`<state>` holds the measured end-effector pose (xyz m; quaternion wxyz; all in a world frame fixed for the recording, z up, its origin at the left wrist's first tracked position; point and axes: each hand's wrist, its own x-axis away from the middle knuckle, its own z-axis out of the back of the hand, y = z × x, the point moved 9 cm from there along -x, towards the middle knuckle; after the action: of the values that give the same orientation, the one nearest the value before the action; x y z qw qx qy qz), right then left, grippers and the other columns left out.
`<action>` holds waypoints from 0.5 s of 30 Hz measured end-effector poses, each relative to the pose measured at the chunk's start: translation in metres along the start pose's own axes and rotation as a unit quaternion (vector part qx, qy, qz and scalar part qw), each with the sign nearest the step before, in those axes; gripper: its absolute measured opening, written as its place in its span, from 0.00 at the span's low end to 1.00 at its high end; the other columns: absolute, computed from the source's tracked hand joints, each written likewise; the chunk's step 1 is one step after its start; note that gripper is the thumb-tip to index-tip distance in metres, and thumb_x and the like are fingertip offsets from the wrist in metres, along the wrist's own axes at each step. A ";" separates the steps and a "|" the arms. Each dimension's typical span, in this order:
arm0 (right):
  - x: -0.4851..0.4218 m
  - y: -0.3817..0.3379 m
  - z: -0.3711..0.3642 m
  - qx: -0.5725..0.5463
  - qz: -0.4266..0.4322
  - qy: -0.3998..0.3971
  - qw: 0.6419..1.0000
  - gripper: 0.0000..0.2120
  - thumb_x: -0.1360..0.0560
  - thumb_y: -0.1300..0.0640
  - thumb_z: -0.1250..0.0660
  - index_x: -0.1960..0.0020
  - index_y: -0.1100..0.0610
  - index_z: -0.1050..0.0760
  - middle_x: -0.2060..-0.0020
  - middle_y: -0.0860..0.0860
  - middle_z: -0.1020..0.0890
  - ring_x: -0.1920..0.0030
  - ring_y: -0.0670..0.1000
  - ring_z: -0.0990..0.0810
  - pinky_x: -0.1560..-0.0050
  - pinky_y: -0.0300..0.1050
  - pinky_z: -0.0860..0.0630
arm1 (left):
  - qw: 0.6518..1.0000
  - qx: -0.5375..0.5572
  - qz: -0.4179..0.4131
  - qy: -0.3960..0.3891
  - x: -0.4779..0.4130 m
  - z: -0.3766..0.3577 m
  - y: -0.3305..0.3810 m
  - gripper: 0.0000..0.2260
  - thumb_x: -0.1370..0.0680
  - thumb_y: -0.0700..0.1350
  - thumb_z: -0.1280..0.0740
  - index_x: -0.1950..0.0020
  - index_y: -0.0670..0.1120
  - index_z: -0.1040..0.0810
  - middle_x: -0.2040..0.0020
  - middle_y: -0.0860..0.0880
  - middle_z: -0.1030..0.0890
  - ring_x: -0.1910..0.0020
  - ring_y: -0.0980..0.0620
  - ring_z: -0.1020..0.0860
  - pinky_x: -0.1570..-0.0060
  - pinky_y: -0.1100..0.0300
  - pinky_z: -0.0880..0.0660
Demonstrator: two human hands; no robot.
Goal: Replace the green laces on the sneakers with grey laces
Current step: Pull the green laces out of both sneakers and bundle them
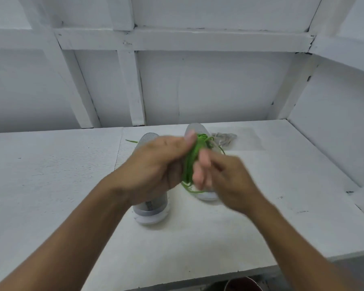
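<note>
The green laces [190,162] are bunched into a loose hank held in the air just above the two grey sneakers. The left hand [156,164] grips the hank, its thumb pressed to the top. The right hand [229,181] is close against the other side, but its fingers [202,169] are smeared by motion, so I cannot tell whether they pinch a strand or only brush it. Such laces should be very light, limp and a little slick, quick to slip loose or tangle, so the hank is best held round its middle, while a single lace is best taken by its stiff tip for threading. One green end [131,141] lies on the worktop [51,185] beside the toe of the left sneaker [150,208], and loops trail down over the right sneaker [206,195]. The grey laces [224,138] lie in a small heap near that shoe's toe, towards the back. The sneakers look soft, light and easy to steady with one hand. The worktop is white-painted board, matt and scuffed — it should not let things slide. White boarded walls [198,85] with battens close it in behind and to the right.
</note>
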<state>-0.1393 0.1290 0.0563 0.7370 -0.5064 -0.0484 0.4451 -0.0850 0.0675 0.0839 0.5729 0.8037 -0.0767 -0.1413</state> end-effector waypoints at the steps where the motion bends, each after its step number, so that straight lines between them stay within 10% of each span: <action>1: 0.008 0.008 -0.023 0.018 -0.025 -0.054 0.998 0.09 0.18 0.51 0.42 0.48 0.44 0.22 0.66 0.47 0.22 0.64 0.45 0.24 0.56 0.46 0.24 | 0.997 0.039 -0.040 0.048 -0.004 0.009 0.009 0.19 0.21 0.51 0.44 0.58 0.41 0.19 0.67 0.44 0.19 0.61 0.44 0.19 0.57 0.57 0.22; 4: 0.032 0.007 -0.055 0.071 -0.029 -0.189 0.979 0.11 0.17 0.52 0.43 0.41 0.51 0.24 0.65 0.45 0.22 0.61 0.43 0.24 0.56 0.39 0.26 | 0.941 -0.227 -0.119 0.221 0.003 0.050 0.033 0.19 0.19 0.53 0.44 0.52 0.43 0.18 0.58 0.46 0.15 0.52 0.47 0.17 0.49 0.54 0.22; 7: 0.016 -0.013 -0.003 0.036 0.018 -0.075 0.996 0.07 0.21 0.56 0.38 0.52 0.55 0.22 0.66 0.49 0.22 0.64 0.44 0.24 0.60 0.35 0.28 | 0.859 -0.482 0.036 0.169 0.007 0.059 0.010 0.23 0.19 0.58 0.46 0.53 0.46 0.17 0.57 0.50 0.14 0.54 0.49 0.17 0.47 0.55 0.22; 11: -0.007 -0.008 0.046 0.002 0.036 0.081 0.996 0.08 0.22 0.58 0.36 0.51 0.48 0.18 0.63 0.46 0.19 0.63 0.42 0.23 0.59 0.33 0.29 | 0.968 -0.213 0.136 0.001 0.009 0.017 -0.022 0.25 0.20 0.57 0.47 0.57 0.41 0.18 0.65 0.44 0.17 0.63 0.42 0.22 0.58 0.58 0.24; 15: 0.016 0.014 -0.031 0.030 -0.032 -0.079 0.996 0.13 0.20 0.50 0.43 0.46 0.35 0.24 0.65 0.45 0.22 0.63 0.44 0.23 0.53 0.47 0.23 | 0.991 -0.007 -0.032 0.131 -0.009 0.025 0.015 0.24 0.20 0.56 0.46 0.59 0.41 0.18 0.66 0.43 0.19 0.60 0.42 0.20 0.56 0.56 0.21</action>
<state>-0.1219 0.1196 0.0240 0.7595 -0.4458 -0.1097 0.4607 -0.1014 0.0423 0.0915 0.5787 0.8133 0.0259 -0.0540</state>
